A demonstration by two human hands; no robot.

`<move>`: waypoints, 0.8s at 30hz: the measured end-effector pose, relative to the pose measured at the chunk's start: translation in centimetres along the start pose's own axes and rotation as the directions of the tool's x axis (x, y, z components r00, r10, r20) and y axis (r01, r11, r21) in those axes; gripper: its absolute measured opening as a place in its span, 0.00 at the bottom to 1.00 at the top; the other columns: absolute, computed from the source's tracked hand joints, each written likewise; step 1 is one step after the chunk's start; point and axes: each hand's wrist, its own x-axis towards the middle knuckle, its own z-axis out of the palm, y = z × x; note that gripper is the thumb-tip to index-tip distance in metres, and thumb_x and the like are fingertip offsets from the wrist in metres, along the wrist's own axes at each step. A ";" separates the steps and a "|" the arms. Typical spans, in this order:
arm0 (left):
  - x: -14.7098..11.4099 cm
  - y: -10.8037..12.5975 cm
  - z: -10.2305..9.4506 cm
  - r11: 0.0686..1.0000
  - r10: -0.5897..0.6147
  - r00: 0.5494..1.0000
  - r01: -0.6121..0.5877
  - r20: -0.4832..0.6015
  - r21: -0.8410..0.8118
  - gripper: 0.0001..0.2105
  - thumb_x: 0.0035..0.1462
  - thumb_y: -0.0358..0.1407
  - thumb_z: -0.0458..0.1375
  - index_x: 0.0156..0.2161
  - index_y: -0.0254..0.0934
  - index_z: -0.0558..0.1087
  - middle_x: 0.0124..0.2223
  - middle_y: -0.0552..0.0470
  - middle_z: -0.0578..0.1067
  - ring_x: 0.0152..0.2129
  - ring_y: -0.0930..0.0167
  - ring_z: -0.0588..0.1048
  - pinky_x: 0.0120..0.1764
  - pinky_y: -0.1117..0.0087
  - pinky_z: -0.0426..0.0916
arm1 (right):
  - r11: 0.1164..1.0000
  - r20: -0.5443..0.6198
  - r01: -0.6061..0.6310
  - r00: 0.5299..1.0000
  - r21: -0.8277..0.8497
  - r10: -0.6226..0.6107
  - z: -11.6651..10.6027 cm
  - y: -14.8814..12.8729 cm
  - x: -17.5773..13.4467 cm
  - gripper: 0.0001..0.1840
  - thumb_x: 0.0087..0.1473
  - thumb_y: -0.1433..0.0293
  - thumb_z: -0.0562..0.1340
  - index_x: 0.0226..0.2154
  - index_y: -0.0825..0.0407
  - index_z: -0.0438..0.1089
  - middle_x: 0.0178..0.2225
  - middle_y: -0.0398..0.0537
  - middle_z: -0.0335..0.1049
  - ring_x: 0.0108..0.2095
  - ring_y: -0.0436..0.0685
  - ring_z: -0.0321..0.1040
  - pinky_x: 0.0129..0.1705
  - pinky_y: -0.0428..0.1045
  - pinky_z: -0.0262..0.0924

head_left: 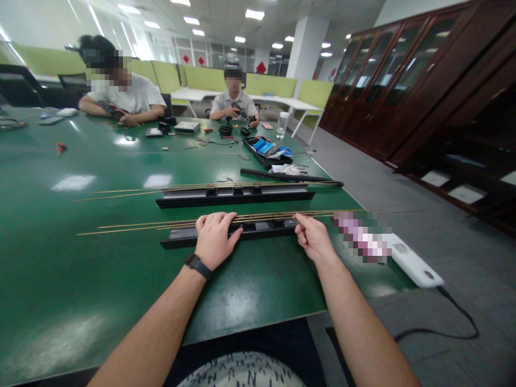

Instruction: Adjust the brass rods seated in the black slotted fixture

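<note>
A long black channel-shaped rail [266,233] lies across the green table in front of me, with several thin brass-coloured rods [133,226] running along it and past both its ends. My left hand [215,236], with a dark band on the wrist, is wrapped over the rail and rods, its fingers at the far side and thumb at the near side. At the rail's right end, my right hand [312,235] has its fingers curled and pinches at a rod with index finger and thumb; the exact contact is small. Behind lies a second black rail [236,200] with similar rods.
Farther back are a black tube [290,177], white gloves [290,169] and a black tray [258,153] of blue packets. A white device [415,260] with a cable and a blurred pink item [358,234] lie right. Two people sit across the table [100,285], handling dark parts.
</note>
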 end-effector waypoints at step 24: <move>0.0 0.0 -0.1 1.000 -0.004 1.000 0.004 0.004 -0.009 0.16 0.65 0.44 0.58 0.55 0.43 0.74 0.50 0.44 0.79 0.51 0.58 0.74 0.56 0.51 0.56 | 1.000 -0.086 0.014 0.996 0.007 -0.013 0.0 -0.1 0.1 0.24 0.44 0.56 0.76 0.25 0.50 0.62 0.15 0.37 0.65 0.08 0.43 0.50 0.08 0.40 0.39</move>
